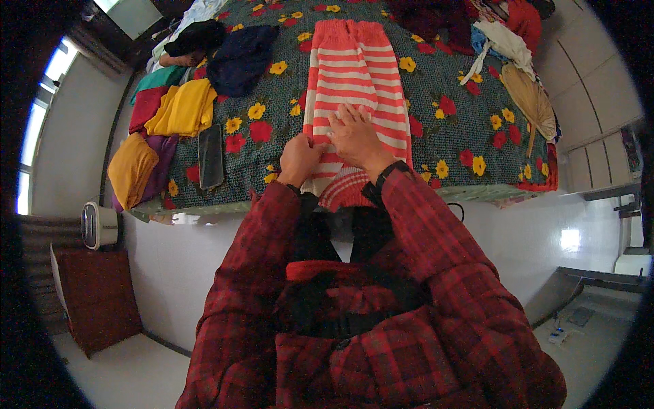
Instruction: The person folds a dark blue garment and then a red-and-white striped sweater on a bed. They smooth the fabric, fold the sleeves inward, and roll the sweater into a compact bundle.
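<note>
A coral-and-white striped knit sweater (345, 87) lies lengthwise on the flowered bedspread (260, 112), with its long sides folded in and its ribbed collar end hanging near the bed's front edge. My left hand (301, 159) is at the sweater's left edge, its fingers curled; whether cloth is pinched between them cannot be told. My right hand (355, 135) rests flat on the striped knit, palm down, with the fingers a little apart and pointing away from me. The two hands are close together, thumb side to thumb side.
Left on the bed are folded yellow (184, 108), mustard (132, 171) and red cloths, a dark blue garment (242, 61) and a smartphone (211, 156). A woven hand fan (529, 99) and a white cloth (503, 46) lie at the right. A brown cabinet (99, 296) stands lower left.
</note>
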Motion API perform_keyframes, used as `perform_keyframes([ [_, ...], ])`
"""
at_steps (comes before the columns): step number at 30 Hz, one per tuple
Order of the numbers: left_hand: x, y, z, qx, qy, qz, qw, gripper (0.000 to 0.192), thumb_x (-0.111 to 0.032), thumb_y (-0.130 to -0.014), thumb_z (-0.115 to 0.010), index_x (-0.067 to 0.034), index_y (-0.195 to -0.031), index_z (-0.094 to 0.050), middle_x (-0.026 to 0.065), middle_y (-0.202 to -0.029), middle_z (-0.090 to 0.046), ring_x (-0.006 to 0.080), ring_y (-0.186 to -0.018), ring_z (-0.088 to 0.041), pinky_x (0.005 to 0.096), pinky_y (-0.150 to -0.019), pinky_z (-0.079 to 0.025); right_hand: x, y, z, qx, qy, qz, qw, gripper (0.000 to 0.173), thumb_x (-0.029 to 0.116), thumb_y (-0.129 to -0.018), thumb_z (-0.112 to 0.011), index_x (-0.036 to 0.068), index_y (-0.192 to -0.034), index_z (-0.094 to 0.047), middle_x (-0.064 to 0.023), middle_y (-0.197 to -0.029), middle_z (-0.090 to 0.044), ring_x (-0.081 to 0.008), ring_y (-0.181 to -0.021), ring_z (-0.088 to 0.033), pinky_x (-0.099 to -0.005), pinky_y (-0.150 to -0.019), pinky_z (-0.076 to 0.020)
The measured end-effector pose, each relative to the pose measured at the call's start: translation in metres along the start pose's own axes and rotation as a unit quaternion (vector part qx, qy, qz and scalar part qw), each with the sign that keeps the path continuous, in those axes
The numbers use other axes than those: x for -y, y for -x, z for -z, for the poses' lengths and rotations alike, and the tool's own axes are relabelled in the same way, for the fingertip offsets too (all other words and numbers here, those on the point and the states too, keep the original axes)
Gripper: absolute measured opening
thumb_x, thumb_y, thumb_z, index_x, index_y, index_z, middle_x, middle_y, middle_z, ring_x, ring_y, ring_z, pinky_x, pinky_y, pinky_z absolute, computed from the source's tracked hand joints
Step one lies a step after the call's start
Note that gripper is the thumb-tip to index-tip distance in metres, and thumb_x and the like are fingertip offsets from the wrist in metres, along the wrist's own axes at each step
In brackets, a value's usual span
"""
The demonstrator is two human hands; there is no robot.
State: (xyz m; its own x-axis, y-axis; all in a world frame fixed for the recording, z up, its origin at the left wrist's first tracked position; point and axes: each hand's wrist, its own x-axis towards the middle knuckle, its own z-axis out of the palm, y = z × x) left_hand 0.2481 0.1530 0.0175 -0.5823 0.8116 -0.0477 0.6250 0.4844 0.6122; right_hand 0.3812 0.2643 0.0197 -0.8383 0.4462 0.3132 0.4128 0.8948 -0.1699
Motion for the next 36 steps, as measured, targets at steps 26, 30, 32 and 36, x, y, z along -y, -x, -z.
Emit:
perform_keyframes([
  [26, 0.014, 0.046, -0.021, -0.106, -0.134, -0.109, 0.979, 0.047, -0.026, -0.092, -0.058, -0.014, -0.137, -0.049, 0.0156, -0.093, -0.063, 0.0379, -0.070, -0.065, 0.0480, -0.057, -0.053, 0.000, -0.032, -0.010, 0.129, 0.000, -0.110, 0.986, 0.066, 0.062, -0.089, -0.050, 0.025, -0.143, -0.049, -0.0187, -0.155, -0.034, -0.0497, -0.143, -0.023, -0.0773, -0.106, -0.0165],
  [30, 0.018, 0.057, -0.018, -0.118, -0.201, -0.207, 0.950, 0.052, -0.021, -0.089, -0.059, -0.015, -0.140, -0.048, 0.0133, -0.090, -0.059, 0.0355, -0.069, -0.064, 0.0472, -0.056, -0.053, 0.005, -0.016, -0.014, 0.072, 0.052, -0.078, 0.993, 0.061, 0.056, -0.089, -0.054, 0.022, -0.140, -0.053, -0.0182, -0.151, -0.039, -0.0482, -0.139, -0.030, -0.0764, -0.105, -0.0209],
  [32, 0.020, 0.061, -0.016, -0.099, -0.212, -0.190, 0.954, 0.053, -0.019, -0.088, -0.059, -0.015, -0.139, -0.049, 0.0137, -0.093, -0.059, 0.0350, -0.072, -0.065, 0.0469, -0.056, -0.053, 0.006, -0.001, -0.016, 0.035, 0.051, -0.043, 0.997, 0.056, 0.050, -0.092, -0.053, 0.020, -0.139, -0.052, -0.0168, -0.148, -0.042, -0.0465, -0.138, -0.030, -0.0733, -0.104, -0.0243],
  [36, 0.023, 0.064, -0.008, -0.041, -0.214, -0.180, 0.959, 0.053, -0.016, -0.086, -0.059, -0.015, -0.138, -0.051, 0.0152, -0.096, -0.058, 0.0349, -0.077, -0.065, 0.0474, -0.058, -0.053, -0.001, 0.040, -0.017, -0.022, 0.016, 0.070, 0.997, 0.040, 0.033, -0.088, -0.059, 0.012, -0.123, -0.062, -0.0167, -0.140, -0.047, -0.0442, -0.135, -0.035, -0.0668, -0.100, -0.0337],
])
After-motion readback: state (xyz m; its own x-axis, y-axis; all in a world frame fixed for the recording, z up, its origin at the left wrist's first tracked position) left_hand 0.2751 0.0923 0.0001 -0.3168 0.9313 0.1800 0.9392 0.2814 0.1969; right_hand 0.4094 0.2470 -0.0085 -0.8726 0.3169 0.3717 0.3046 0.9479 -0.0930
